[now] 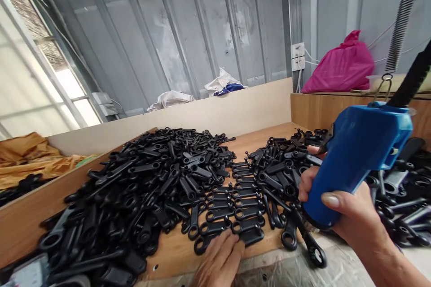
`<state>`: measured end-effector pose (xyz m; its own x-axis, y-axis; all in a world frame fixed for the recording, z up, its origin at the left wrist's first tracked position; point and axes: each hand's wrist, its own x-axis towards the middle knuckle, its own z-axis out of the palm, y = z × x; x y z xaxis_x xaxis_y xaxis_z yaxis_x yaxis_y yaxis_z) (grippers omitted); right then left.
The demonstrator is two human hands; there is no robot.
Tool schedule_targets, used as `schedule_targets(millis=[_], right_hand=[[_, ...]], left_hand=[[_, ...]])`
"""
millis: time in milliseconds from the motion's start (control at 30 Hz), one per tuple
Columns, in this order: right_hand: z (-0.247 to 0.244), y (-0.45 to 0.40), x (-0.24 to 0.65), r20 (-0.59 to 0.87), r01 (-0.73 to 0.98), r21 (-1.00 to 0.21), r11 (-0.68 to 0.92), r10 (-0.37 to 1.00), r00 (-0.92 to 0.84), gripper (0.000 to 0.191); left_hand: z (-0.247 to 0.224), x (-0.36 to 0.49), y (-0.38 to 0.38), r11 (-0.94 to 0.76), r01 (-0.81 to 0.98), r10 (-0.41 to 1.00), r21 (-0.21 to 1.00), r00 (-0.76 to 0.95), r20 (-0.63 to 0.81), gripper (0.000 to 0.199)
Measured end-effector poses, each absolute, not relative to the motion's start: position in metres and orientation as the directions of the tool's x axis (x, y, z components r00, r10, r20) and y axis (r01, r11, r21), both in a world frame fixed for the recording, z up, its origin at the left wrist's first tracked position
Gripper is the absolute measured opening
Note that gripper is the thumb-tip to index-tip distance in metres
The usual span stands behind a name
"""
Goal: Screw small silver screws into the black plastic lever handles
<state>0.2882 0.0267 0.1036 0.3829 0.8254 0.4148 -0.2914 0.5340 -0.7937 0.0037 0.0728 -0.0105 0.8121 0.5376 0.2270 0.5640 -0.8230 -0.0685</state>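
While the right hand (358, 208) has its fingers wrapped round the blue tool (353, 157), the left hand (218, 262) lies over the nearest levers (247, 213) of two rows, its fingers at their ends, though whether they grip any I cannot tell. Heaps of levers flank the rows on the walled bench (175, 255); behind, the pink bag (340, 65) hides its contents.

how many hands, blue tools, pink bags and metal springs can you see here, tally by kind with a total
hands: 2 (left hand, right hand)
blue tool: 1
pink bag: 1
metal spring: 1
total: 5
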Motion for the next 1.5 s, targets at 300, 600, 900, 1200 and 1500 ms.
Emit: schedule_targets(millis=[300, 600, 900, 1200, 1500], right_hand=[[0.099, 0.033, 0.297, 0.418, -0.288, -0.797, 0.531, 0.829, 0.37, 0.086], [0.097, 0.032, 0.299, 0.459, -0.221, -0.823, 0.524, 0.841, 0.286, 0.031], [0.099, 0.028, 0.296, 0.468, -0.263, -0.793, 0.55, 0.825, 0.316, 0.083], [0.096, 0.027, 0.283, 0.47, -0.327, -0.774, 0.542, 0.838, 0.276, 0.079], [0.094, 0.017, 0.255, 0.439, -0.296, -0.818, 0.493, 0.868, 0.23, 0.098]], left_hand=[[0.042, 0.097, 0.135, -0.689, 0.721, 0.701, 0.074, 0.689, -0.185, 0.143], [0.029, 0.105, 0.141, -0.754, 0.656, 0.635, 0.03, 0.74, -0.222, 0.129], [0.031, 0.097, 0.094, -0.748, 0.659, 0.641, 0.073, 0.747, -0.178, 0.096], [-0.012, 0.064, 0.053, -0.848, 0.529, 0.53, -0.028, 0.848, -0.027, 0.076], [-0.063, 0.062, 0.017, -0.787, 0.549, 0.422, -0.282, 0.812, 0.403, 0.04]])
